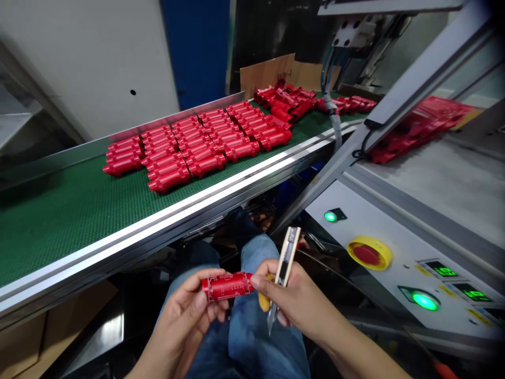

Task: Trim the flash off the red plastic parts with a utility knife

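My left hand [185,310] grips one red plastic cylinder part [226,285] by its left end, held level over my lap. My right hand [294,302] is closed round a utility knife [283,273] with a beige handle, blade pointing down, and its fingertips touch the part's right end. Both hands sit low in the view, in front of my jeans [252,337].
A green conveyor belt [71,210] with a metal rail carries several rows of identical red parts [197,147] and a loose heap [288,102] further right. At right stands a machine panel with a red emergency stop [369,254], green lit buttons [424,300] and displays.
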Motion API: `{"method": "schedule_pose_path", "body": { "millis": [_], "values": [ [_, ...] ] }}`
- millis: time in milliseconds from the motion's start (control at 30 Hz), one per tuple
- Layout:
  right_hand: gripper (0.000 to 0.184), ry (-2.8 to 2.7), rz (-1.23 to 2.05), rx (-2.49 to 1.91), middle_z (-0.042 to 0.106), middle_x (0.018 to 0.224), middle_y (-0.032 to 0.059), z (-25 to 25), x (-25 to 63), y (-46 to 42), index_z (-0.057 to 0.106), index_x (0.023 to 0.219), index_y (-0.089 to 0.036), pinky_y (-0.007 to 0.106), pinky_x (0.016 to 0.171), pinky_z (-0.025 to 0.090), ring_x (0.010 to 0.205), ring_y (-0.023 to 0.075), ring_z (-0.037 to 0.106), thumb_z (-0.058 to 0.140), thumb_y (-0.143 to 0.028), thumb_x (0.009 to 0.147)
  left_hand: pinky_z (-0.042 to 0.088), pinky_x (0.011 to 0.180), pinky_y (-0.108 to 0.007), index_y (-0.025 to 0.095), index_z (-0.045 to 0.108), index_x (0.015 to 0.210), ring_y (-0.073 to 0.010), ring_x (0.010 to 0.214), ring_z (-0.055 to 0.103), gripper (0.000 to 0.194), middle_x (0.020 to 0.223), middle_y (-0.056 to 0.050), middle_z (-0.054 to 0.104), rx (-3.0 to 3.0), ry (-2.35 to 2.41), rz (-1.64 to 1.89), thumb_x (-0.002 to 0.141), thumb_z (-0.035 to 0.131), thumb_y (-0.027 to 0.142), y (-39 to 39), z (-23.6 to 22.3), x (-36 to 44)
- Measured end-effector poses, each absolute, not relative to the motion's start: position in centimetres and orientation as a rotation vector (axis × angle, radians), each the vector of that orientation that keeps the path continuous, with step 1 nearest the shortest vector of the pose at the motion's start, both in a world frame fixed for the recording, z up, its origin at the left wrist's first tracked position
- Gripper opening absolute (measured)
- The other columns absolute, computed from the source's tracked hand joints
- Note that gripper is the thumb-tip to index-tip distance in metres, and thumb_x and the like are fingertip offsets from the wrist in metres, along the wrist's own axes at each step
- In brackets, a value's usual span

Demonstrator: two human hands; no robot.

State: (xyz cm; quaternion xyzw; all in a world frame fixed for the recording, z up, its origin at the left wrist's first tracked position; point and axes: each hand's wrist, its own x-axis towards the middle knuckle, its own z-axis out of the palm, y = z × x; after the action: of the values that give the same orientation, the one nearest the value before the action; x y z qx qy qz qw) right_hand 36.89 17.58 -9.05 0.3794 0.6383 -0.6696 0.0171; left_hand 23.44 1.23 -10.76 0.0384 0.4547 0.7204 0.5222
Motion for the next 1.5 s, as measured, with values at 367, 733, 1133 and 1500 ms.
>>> {"method": "schedule_pose_path", "body": {
  "millis": [367, 733, 1133, 1500],
  "values": [
    [0.038, 3.5, -1.503, 0.376, 0.075, 0.116, 0.0055, -8.3, 39.3, 16.7, 0.072, 0.122, -0.02, 0.019, 0.093, 0.06, 0.103, 0.0122, 0.072, 0.072, -0.004, 0.087, 0.054, 0.062, -0.023, 0.016, 0.072, 0.098, -0.0134, 0.063, 0.066, 0.037, 0.085, -0.007, 0.077, 0.125, 1.259, 1.832, 0.07, 0.093, 0.028, 1.8, -10.5, 24.2],
    [0.018, 3.636, -1.338, 0.077, 0.078, 0.101, 0.0039, -8.5, 37.8, 15.7, 0.076, 0.109, -0.019, 0.028, 0.08, 0.052, 0.09, 0.0136, 0.063, 0.073, -0.017, 0.091, 0.052, 0.06, -0.023, 0.016, 0.073, 0.095, -0.0131, 0.061, 0.064, 0.034, 0.076, -0.003, 0.072, 0.195, 1.163, 1.772, 0.072, 0.092, 0.032, 1.5, -11.2, 24.5],
    [0.019, 3.64, -1.3, 0.121, 0.078, 0.101, 0.0019, -8.9, 37.9, 15.8, 0.075, 0.111, -0.022, 0.029, 0.082, 0.049, 0.088, 0.0127, 0.064, 0.073, -0.019, 0.092, 0.052, 0.059, -0.024, 0.015, 0.074, 0.095, -0.0139, 0.06, 0.064, 0.036, 0.074, -0.004, 0.072, 0.191, 1.16, 1.775, 0.071, 0.093, 0.033, 1.7, -11.5, 24.5],
    [0.016, 3.63, -1.341, 0.131, 0.078, 0.1, 0.0011, -9.0, 37.8, 15.1, 0.073, 0.108, -0.02, 0.029, 0.081, 0.046, 0.088, 0.0128, 0.063, 0.072, -0.017, 0.092, 0.052, 0.06, -0.024, 0.016, 0.074, 0.093, -0.0136, 0.061, 0.064, 0.035, 0.074, -0.003, 0.071, 0.213, 1.151, 1.771, 0.071, 0.093, 0.034, 1.3, -11.9, 24.7]
  ]
}}
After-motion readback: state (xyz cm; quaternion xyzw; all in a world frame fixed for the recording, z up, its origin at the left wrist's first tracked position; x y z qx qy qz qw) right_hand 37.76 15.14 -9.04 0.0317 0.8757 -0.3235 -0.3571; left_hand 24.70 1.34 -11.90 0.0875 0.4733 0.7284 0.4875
